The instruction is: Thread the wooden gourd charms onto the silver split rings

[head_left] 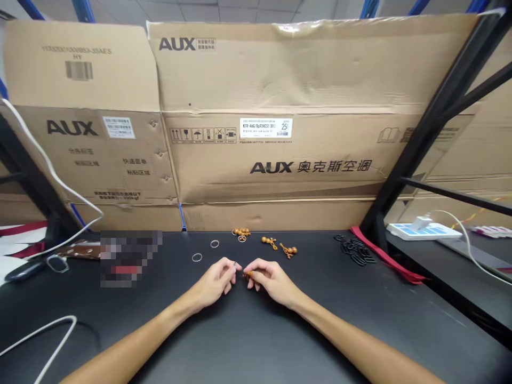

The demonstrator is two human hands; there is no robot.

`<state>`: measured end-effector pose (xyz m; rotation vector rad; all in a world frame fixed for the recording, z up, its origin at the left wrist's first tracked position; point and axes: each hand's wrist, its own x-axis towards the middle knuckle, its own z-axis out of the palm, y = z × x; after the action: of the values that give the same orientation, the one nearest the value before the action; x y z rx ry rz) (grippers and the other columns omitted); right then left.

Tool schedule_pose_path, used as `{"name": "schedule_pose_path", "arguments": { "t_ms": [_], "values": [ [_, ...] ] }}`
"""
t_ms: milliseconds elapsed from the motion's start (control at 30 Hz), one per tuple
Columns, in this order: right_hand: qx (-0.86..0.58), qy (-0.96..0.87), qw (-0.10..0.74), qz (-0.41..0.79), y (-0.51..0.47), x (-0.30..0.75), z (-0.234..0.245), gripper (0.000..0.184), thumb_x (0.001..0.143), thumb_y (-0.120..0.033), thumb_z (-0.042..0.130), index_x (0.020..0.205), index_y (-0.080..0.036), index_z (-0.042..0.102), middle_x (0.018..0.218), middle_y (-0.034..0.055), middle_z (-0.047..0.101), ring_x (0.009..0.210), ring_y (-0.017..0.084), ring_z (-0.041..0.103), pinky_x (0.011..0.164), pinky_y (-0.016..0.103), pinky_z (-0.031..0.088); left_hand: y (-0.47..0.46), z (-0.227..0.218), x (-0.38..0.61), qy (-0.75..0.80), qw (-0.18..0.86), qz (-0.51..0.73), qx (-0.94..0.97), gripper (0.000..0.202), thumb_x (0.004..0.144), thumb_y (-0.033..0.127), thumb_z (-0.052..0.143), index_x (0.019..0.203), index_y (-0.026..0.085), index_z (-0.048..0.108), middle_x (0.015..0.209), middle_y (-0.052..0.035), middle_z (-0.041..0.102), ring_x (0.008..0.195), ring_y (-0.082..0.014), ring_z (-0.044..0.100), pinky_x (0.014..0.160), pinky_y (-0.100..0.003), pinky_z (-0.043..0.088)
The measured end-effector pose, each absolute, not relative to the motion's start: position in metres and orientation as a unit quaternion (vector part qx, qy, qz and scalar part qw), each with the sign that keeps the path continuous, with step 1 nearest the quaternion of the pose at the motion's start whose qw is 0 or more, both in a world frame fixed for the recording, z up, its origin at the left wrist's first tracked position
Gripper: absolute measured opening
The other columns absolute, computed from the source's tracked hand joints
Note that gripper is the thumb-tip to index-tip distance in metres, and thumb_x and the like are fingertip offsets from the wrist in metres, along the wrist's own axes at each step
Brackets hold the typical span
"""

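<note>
a black bench (192, 346) meets cardboard (320, 69) printed "aux", its white label (266, 124) starting "kfr-46g". in front of the cardboard, the left hand (218, 281) pinches a silvery ring (235, 266), the right hand (274, 282) an amber charm (250, 273), held fingertip-close, probably for fine control; other charms (294, 250) lie nearer the cardboard, seemingly within reach.

rings lying alone (197, 261): 2 | orange charms lying alone (269, 242): 2 | held ring (235, 265): 1 | held charm (249, 273): 1

The place is looking like a makeshift workshop bay: AUX air-conditioner cardboard (312, 80) is backing a black desk (256, 341), black metal struts (436, 114) are flanking it, blue posts (83, 10) are rising behind, and a power strip (400, 231) is lying alongside.
</note>
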<state>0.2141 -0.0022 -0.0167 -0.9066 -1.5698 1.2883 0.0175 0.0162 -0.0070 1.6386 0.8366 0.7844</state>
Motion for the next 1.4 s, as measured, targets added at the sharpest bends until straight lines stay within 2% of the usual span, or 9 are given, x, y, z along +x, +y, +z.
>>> {"name": "schedule_pose_path", "arguments": {
  "t_ms": [133, 467, 667, 800, 933, 1033, 1133, 1267, 1400],
  "values": [
    [-0.369, -0.624, 0.434, 0.535, -0.004, 0.214, -0.015, 0.026, 0.079, -0.039, 0.064, 0.088, -0.015, 0.062, 0.071, 0.0033, 0.067, 0.063, 0.013, 0.058, 0.062, 0.027, 0.045, 0.018, -0.005, 0.016, 0.357, 0.545, 0.32, 0.688, 0.036, 0.089, 0.051, 0.046, 0.088, 0.015, 0.051, 0.066, 0.0023, 0.055, 0.051, -0.0082, 0.045, 0.055, -0.022, 0.036],
    [-0.396, -0.594, 0.439, 0.545, -0.006, 0.213, -0.013, 0.032, 0.074, -0.045, 0.068, 0.079, -0.015, 0.059, 0.072, 0.0052, 0.069, 0.058, 0.013, 0.06, 0.059, 0.027, 0.047, 0.023, -0.009, 0.017, 0.32, 0.614, 0.332, 0.641, 0.038, 0.086, 0.052, 0.053, 0.088, 0.013, 0.054, 0.086, -0.0075, 0.064, 0.062, -0.012, 0.057, 0.053, -0.023, 0.042],
    [-0.369, -0.614, 0.457, 0.527, -0.01, 0.21, -0.01, 0.032, 0.076, -0.046, 0.068, 0.079, -0.015, 0.064, 0.068, 0.0034, 0.066, 0.067, 0.016, 0.063, 0.056, 0.026, 0.046, 0.016, 0.001, 0.02, 0.339, 0.564, 0.296, 0.693, 0.041, 0.087, 0.054, 0.048, 0.083, 0.013, 0.054, 0.066, -0.003, 0.063, 0.052, -0.0102, 0.054, 0.052, -0.023, 0.042],
    [-0.358, -0.613, 0.456, 0.537, -0.013, 0.207, -0.01, 0.03, 0.076, -0.045, 0.068, 0.081, -0.015, 0.066, 0.069, 0.0032, 0.065, 0.067, 0.016, 0.063, 0.053, 0.025, 0.045, 0.01, -0.001, 0.024, 0.348, 0.534, 0.279, 0.718, 0.041, 0.09, 0.053, 0.042, 0.077, 0.015, 0.049, 0.063, -0.0025, 0.063, 0.047, -0.0101, 0.054, 0.048, -0.022, 0.043],
    [-0.348, -0.61, 0.468, 0.537, -0.014, 0.205, -0.013, 0.028, 0.079, -0.043, 0.066, 0.083, -0.015, 0.066, 0.068, 0.0027, 0.064, 0.064, 0.015, 0.062, 0.051, 0.023, 0.045, 0.007, -0.004, 0.027, 0.355, 0.519, 0.288, 0.722, 0.043, 0.09, 0.053, 0.04, 0.075, 0.015, 0.051, 0.07, -0.0051, 0.064, 0.047, -0.0116, 0.058, 0.04, -0.02, 0.042],
    [-0.34, -0.602, 0.476, 0.543, -0.013, 0.204, -0.014, 0.029, 0.078, -0.044, 0.066, 0.085, -0.015, 0.066, 0.068, 0.0026, 0.065, 0.064, 0.015, 0.063, 0.049, 0.023, 0.046, 0.007, -0.005, 0.028, 0.369, 0.497, 0.285, 0.731, 0.044, 0.091, 0.053, 0.038, 0.073, 0.015, 0.052, 0.059, -0.0008, 0.059, 0.038, -0.0093, 0.052, 0.033, -0.017, 0.033],
    [-0.339, -0.592, 0.477, 0.555, -0.012, 0.203, -0.012, 0.032, 0.076, -0.045, 0.068, 0.086, -0.015, 0.066, 0.068, 0.0035, 0.066, 0.064, 0.016, 0.064, 0.049, 0.023, 0.046, 0.006, -0.006, 0.027, 0.379, 0.474, 0.276, 0.746, 0.046, 0.093, 0.052, 0.035, 0.071, 0.016, 0.052, 0.048, 0.0034, 0.052, 0.033, -0.0075, 0.044, 0.034, -0.017, 0.031],
    [-0.346, -0.586, 0.456, 0.574, -0.011, 0.205, -0.01, 0.035, 0.074, -0.046, 0.07, 0.085, -0.013, 0.068, 0.069, 0.0047, 0.066, 0.065, 0.016, 0.064, 0.05, 0.024, 0.048, 0.006, -0.006, 0.026, 0.372, 0.471, 0.274, 0.751, 0.047, 0.092, 0.052, 0.037, 0.067, 0.015, 0.052, 0.055, 0.0025, 0.055, 0.038, -0.0067, 0.048, 0.038, -0.016, 0.034],
    [-0.342, -0.592, 0.441, 0.581, -0.01, 0.208, -0.011, 0.034, 0.075, -0.046, 0.069, 0.083, -0.013, 0.067, 0.069, 0.0051, 0.067, 0.065, 0.017, 0.065, 0.053, 0.024, 0.05, 0.007, -0.004, 0.025, 0.368, 0.509, 0.264, 0.732, 0.046, 0.091, 0.054, 0.039, 0.068, 0.016, 0.051, 0.056, 0.002, 0.056, 0.037, -0.0068, 0.048, 0.035, -0.016, 0.03]
  ]
}}
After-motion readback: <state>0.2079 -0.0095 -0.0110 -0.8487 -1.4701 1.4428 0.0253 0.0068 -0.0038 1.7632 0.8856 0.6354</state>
